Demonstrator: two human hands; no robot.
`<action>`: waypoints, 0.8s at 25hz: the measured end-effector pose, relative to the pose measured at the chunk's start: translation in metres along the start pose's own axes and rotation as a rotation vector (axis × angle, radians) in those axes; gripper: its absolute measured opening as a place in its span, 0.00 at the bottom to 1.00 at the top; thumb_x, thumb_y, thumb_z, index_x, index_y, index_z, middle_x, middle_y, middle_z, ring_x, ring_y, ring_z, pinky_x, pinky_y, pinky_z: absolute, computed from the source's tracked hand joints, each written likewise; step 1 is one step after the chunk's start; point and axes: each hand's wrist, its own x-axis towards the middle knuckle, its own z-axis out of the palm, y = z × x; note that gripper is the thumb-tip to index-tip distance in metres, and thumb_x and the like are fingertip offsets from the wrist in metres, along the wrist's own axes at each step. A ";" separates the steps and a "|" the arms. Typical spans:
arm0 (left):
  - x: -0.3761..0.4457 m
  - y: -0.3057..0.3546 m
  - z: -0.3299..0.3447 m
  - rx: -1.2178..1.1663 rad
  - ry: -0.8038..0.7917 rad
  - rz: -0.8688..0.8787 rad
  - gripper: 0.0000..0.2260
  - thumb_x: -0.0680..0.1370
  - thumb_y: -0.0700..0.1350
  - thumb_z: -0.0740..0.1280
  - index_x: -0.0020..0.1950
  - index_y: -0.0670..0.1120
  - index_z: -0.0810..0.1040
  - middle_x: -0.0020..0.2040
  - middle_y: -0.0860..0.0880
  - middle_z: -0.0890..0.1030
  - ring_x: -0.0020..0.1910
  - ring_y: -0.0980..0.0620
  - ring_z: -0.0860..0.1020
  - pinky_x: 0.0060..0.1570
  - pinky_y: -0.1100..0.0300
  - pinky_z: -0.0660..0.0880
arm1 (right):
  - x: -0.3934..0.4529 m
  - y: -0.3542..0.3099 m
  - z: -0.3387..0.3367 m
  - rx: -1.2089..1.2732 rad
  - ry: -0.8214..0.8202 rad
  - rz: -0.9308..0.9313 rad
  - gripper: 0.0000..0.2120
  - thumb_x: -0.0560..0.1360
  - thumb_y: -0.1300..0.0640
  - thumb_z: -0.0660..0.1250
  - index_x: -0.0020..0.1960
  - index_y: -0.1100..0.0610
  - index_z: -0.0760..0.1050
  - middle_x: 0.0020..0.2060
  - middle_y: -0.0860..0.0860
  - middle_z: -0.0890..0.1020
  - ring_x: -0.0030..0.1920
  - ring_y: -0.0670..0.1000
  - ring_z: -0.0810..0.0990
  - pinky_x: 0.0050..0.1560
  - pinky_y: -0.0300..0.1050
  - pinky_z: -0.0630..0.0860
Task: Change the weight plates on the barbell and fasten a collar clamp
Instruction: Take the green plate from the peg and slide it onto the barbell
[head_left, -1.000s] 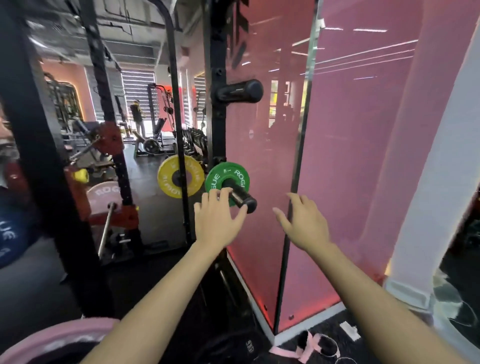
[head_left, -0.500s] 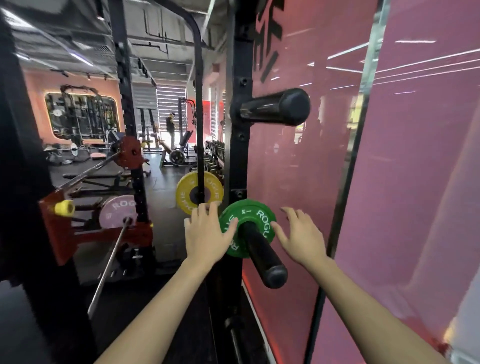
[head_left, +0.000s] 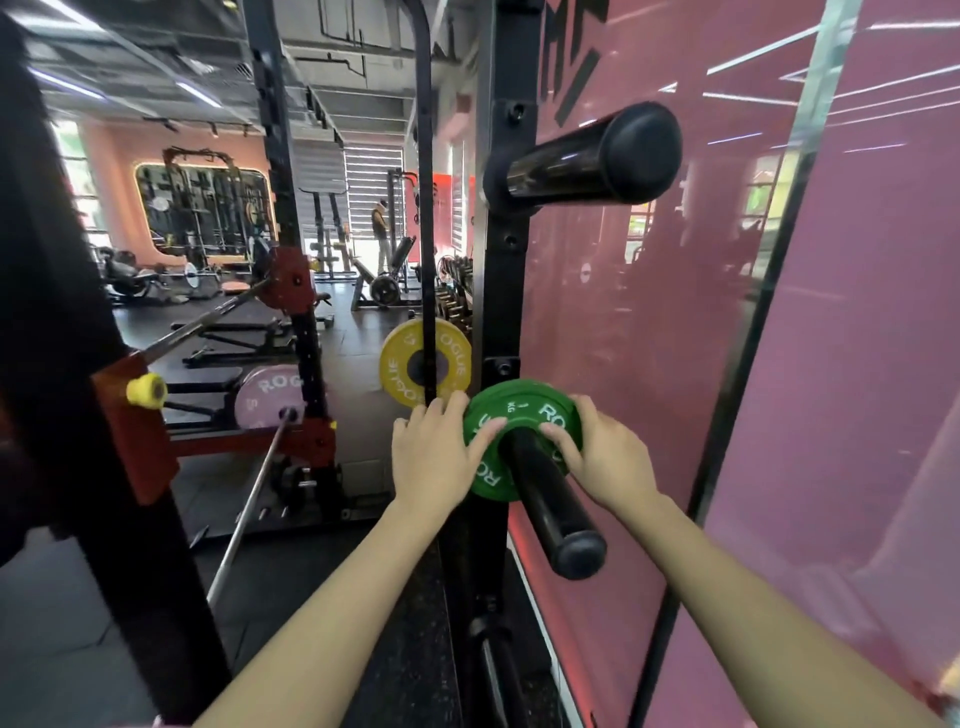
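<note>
A small green weight plate (head_left: 524, 410) sits on a black storage peg (head_left: 550, 504) that sticks out of the black rack upright (head_left: 501, 291). My left hand (head_left: 434, 457) grips the plate's left edge, thumb on its face and fingers over the rim. My right hand (head_left: 602, 454) grips the right edge the same way. To the left, a steel barbell (head_left: 249, 514) lies in the rack with a pink plate (head_left: 265, 397) on its far sleeve. No collar clamp is in view.
An empty black peg (head_left: 587, 158) juts out above the green plate. A yellow plate (head_left: 423, 361) hangs on a rack behind. A pink glass wall (head_left: 649, 338) stands close on the right. Red rack brackets (head_left: 137, 431) and a thick black post (head_left: 67, 338) stand at the left.
I have stepped closer to the rack. Both hands reached forward and took hold of the green plate's edges, where before they hovered open beside it.
</note>
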 end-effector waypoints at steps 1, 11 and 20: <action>-0.002 0.001 -0.003 -0.009 -0.009 -0.001 0.28 0.78 0.70 0.53 0.58 0.48 0.75 0.48 0.48 0.82 0.48 0.44 0.79 0.43 0.50 0.70 | -0.001 -0.001 -0.002 -0.006 -0.014 0.010 0.24 0.78 0.35 0.55 0.62 0.52 0.68 0.45 0.55 0.82 0.45 0.62 0.80 0.38 0.51 0.71; -0.052 0.019 -0.048 -0.012 -0.006 0.038 0.29 0.78 0.70 0.53 0.53 0.46 0.76 0.40 0.48 0.81 0.41 0.44 0.79 0.38 0.52 0.70 | -0.045 -0.001 -0.046 0.045 -0.018 -0.061 0.23 0.77 0.32 0.53 0.57 0.50 0.67 0.47 0.51 0.81 0.45 0.59 0.80 0.37 0.48 0.70; -0.129 0.062 -0.124 -0.085 0.013 -0.054 0.25 0.76 0.69 0.60 0.47 0.46 0.76 0.35 0.48 0.78 0.38 0.44 0.77 0.33 0.54 0.66 | -0.122 -0.005 -0.114 0.078 0.042 -0.137 0.21 0.76 0.32 0.55 0.53 0.50 0.69 0.42 0.47 0.81 0.40 0.56 0.80 0.35 0.49 0.74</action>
